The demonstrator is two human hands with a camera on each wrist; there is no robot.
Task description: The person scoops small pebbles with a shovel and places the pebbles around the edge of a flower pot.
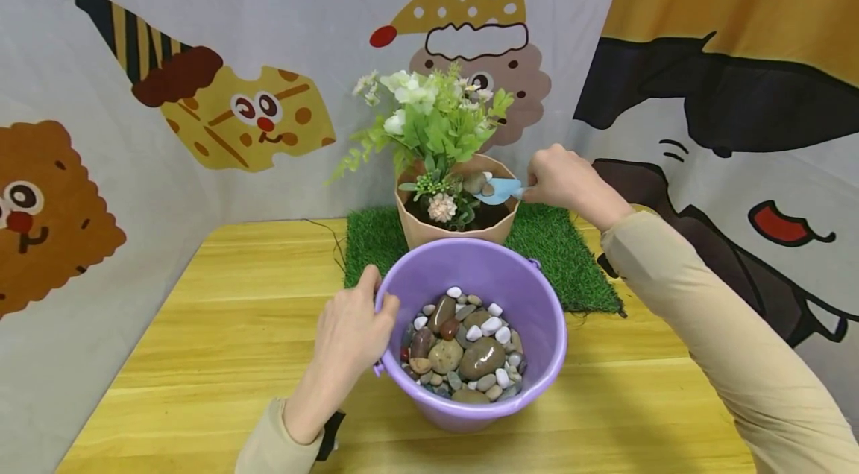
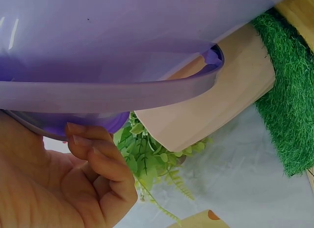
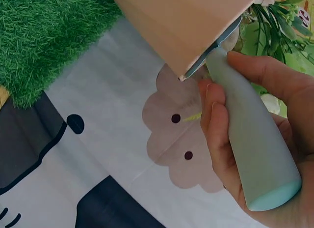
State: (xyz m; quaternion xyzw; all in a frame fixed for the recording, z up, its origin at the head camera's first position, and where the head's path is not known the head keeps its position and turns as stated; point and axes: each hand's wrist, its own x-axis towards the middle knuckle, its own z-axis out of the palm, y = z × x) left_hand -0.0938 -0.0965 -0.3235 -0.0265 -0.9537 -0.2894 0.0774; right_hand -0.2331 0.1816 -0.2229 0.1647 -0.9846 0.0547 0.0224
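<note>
In the head view a purple bucket (image 1: 550, 310) stands at the front, with stones (image 1: 483, 357) of mixed sizes and colours inside. My left hand (image 1: 356, 321) grips its left rim; the left wrist view shows that hand (image 2: 98, 174) with curled fingers at the rim. My right hand (image 1: 564, 179) holds a light-blue trowel (image 1: 499, 191) by its handle (image 3: 255, 134). Stones (image 1: 475, 182) lie on the trowel's blade, over the opening of a peach flowerpot (image 1: 436, 234). A leafy plant with white and pink flowers (image 1: 436, 109) rises from the pot.
Beneath the pot lies a green artificial-grass mat (image 1: 570, 258) on a wooden table (image 1: 235, 325). A thin dark wire (image 1: 335, 239) runs left of the mat. A cloth backdrop with cartoon figures (image 1: 268, 12) hangs behind the table. A small black object (image 1: 329, 435) shows beside the left sleeve.
</note>
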